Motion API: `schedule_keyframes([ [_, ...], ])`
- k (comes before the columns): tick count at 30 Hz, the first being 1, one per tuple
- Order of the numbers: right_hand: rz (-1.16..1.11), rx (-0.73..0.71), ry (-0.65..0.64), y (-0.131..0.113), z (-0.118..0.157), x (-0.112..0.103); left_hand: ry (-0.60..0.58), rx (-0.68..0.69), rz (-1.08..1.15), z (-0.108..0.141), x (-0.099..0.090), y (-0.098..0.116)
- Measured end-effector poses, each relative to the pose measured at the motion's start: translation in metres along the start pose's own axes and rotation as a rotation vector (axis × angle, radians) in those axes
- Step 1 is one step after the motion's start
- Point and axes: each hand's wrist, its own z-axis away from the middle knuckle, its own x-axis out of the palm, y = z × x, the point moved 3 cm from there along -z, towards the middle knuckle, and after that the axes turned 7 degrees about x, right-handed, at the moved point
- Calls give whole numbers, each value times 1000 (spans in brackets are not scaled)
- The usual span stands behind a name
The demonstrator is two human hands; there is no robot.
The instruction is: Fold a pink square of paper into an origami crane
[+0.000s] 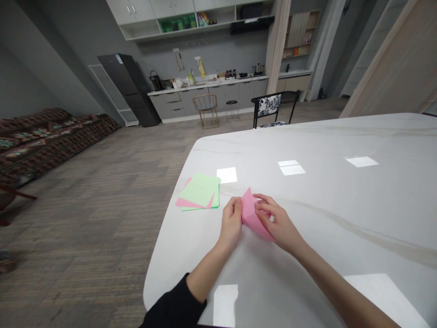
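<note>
**Pink folded paper [251,216] gripped between your two hands**

The fingers of your left hand [232,223] are curled closed against the paper's left side. The fingers of your right hand [276,223] are slightly spread and arched over its top and right side, holding it from above. The paper is folded to a point at the top, and it sits between your hands just above or on the table; you can't tell whether its lower edge touches.

Just left of your left hand lie loose green and pink sheets [200,193], overlapping in a small stack. All of this is near the left edge of a white marble tabletop [324,255]. A black sleeve [174,305] covers your left forearm. Past the table's far corner stands a black chair with a floral back [269,107], and beyond it runs a grey kitchen counter [205,86].
</note>
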Motion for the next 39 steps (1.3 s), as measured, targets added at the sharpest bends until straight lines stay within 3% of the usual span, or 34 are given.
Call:
schedule_keyframes([
  [3,-135,108,84,2,-3,-10,-61,92,-168,-3,-4,6],
  [6,-250,115,72,0,-5,-15,-123,126,-236,-2,-4,13],
  [13,-256,63,149,-5,0,-12,-179,160,-165,3,2,22],
  [19,-324,74,224,-6,3,-14,-151,241,-173,8,3,29],
  [23,-328,-22,229,-10,4,-14,-167,269,-174,10,6,33],
  [39,-354,7,208,-13,7,-13,-54,146,-36,9,4,31],
])
